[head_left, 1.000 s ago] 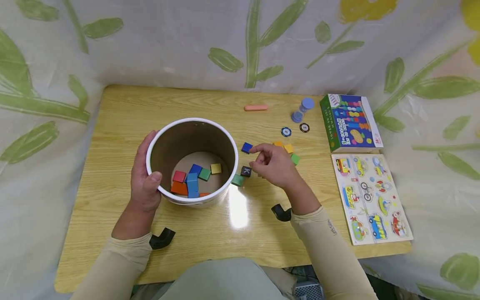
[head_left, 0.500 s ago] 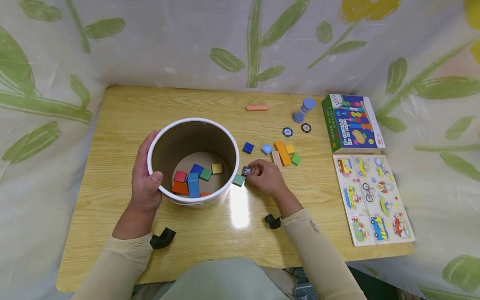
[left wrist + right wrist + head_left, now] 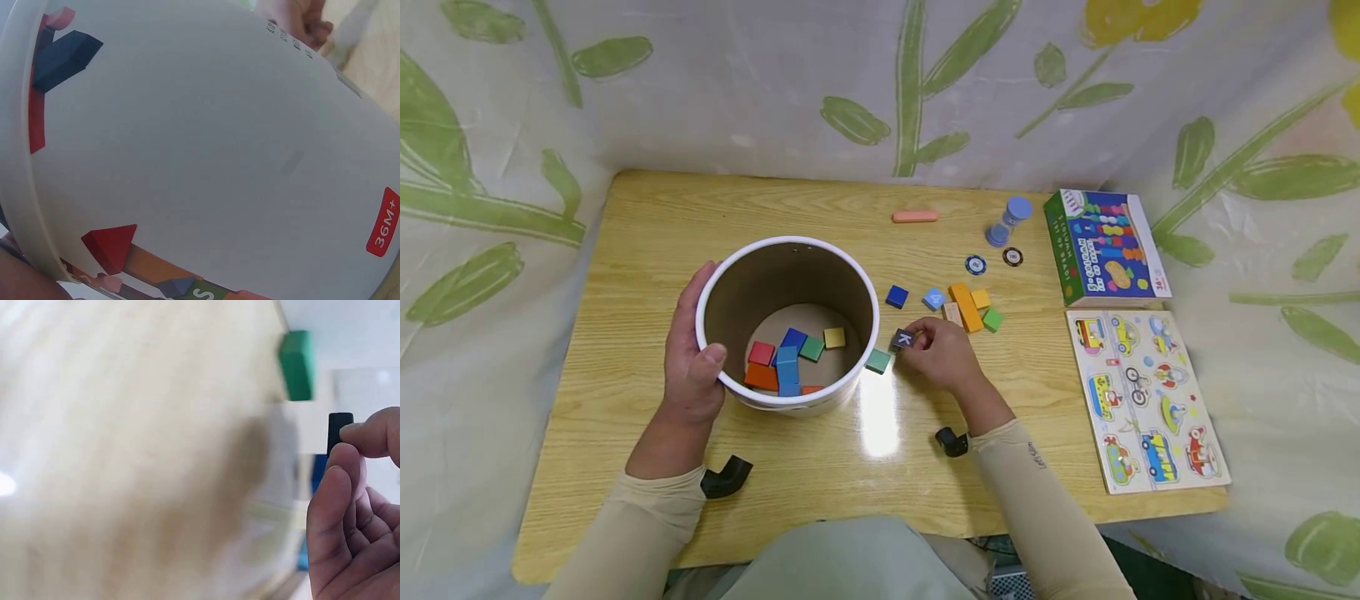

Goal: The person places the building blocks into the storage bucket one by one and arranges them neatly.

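Two hands (image 3: 692,367) (image 3: 946,354) hold bucket (image 3: 793,275) and black block (image 3: 902,339), well inside table edges (image 3: 760,183).

2 hands (image 3: 694,375) (image 3: 942,354), left grip seemingly wide

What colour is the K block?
The K block is black with a pale letter, clearest in the head view.

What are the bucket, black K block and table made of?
The bucket looks like stiff cardboard: plain brown inside, smooth printed white outside. The black K block could be smooth painted wood or plastic; its even colour fits both. The table seems glossy wood or wood-look sheet, with grain lines and glare.
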`<act>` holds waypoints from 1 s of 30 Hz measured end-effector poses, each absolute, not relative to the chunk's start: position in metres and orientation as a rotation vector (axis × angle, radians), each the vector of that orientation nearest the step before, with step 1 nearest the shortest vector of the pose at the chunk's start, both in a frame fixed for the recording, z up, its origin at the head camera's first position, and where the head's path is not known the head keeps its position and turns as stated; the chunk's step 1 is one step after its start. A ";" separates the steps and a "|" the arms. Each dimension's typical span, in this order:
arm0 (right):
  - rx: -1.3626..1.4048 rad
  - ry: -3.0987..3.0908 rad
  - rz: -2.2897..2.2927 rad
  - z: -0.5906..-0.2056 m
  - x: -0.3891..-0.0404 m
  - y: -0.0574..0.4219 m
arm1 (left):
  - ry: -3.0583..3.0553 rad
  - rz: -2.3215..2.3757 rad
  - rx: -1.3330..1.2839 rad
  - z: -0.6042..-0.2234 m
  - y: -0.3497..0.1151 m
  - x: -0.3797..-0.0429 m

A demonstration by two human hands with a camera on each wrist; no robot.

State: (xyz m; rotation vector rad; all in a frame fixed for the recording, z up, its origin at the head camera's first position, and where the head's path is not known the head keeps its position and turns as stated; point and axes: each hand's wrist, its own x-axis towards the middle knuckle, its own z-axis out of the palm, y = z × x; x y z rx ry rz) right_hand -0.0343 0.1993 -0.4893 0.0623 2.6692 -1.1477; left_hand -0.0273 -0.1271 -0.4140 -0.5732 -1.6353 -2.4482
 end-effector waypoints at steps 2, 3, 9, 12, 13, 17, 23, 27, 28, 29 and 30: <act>0.053 2.666 -1.152 -0.480 -0.036 0.202 | -1.639 -2.450 -0.566 -0.414 -0.127 -0.027; 0.044 2.661 -1.160 -0.474 -0.036 0.204 | -1.644 -2.448 -0.562 -0.413 -0.127 -0.026; -0.036 2.606 -1.301 -0.426 -0.041 0.208 | -1.650 -2.448 -0.564 -0.413 -0.126 -0.026; -0.099 2.617 -1.335 -0.395 -0.042 0.206 | -1.654 -2.445 -0.562 -0.413 -0.126 -0.026; -0.127 2.627 -1.338 -0.385 -0.042 0.205 | -1.655 -2.443 -0.560 -0.413 -0.126 -0.026; -0.252 2.682 -1.328 -0.348 -0.040 0.200 | -1.664 -2.433 -0.569 -0.413 -0.127 -0.026; -0.433 2.657 -1.370 -0.308 -0.032 0.181 | -1.659 -2.437 -0.581 -0.414 -0.127 -0.027; -0.555 2.610 -1.389 -0.297 -0.031 0.163 | -1.661 -2.432 -0.571 -0.414 -0.127 -0.026; -0.578 2.598 -1.388 -0.296 -0.032 0.159 | -1.660 -2.430 -0.570 -0.414 -0.127 -0.026; -0.595 2.585 -1.385 -0.296 -0.032 0.156 | -1.662 -2.427 -0.570 -0.414 -0.127 -0.026; -0.610 2.572 -1.387 -0.297 -0.032 0.154 | -1.662 -2.424 -0.572 -0.414 -0.126 -0.026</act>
